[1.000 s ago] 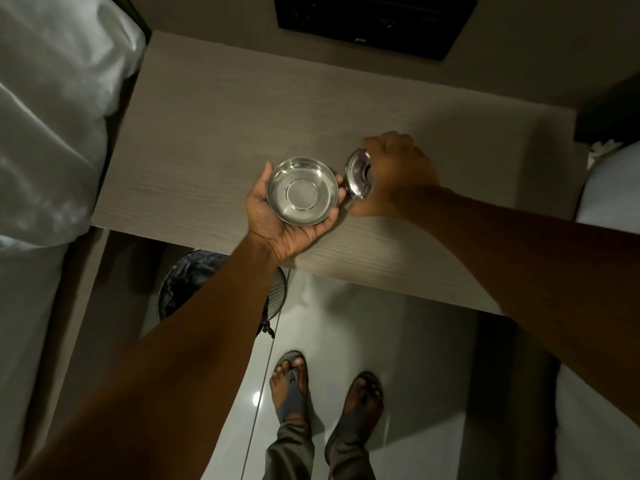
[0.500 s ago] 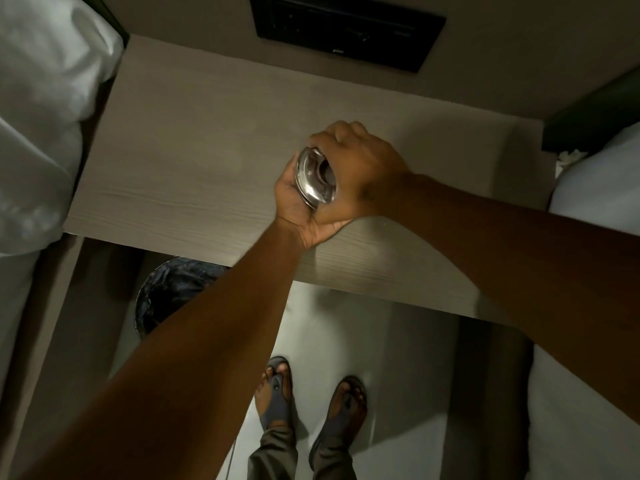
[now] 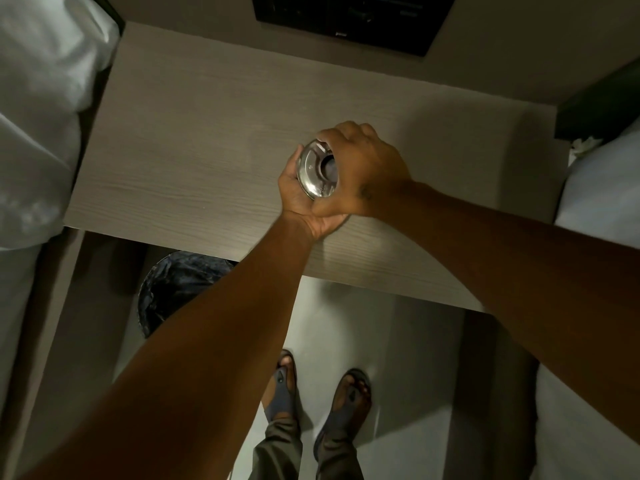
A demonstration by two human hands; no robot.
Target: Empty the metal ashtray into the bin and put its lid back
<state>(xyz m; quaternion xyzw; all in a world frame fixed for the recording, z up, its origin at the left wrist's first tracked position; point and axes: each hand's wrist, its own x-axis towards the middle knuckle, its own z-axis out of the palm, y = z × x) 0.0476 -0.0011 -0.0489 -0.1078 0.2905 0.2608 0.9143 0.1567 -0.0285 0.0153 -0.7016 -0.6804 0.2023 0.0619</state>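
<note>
Lined bin (image 3: 180, 289) sits low left, under the bedside table (image 3: 194, 157). Left hand (image 3: 299, 199) cups the ashtray's base from beneath; right hand (image 3: 363, 171) clamps the lid (image 3: 317, 173) onto it. Lid probably not fully seated; setting down remains.

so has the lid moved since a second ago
Yes. The lid moved left along the table, from beside the bowl onto it, now between both hands.

A pale wood-grain counter (image 3: 194, 140) runs between white bedding on either side, its visible surface bare, while the light floor (image 3: 408, 341) below carries a black-lined bin (image 3: 173, 289) partly under the counter's edge.
</note>
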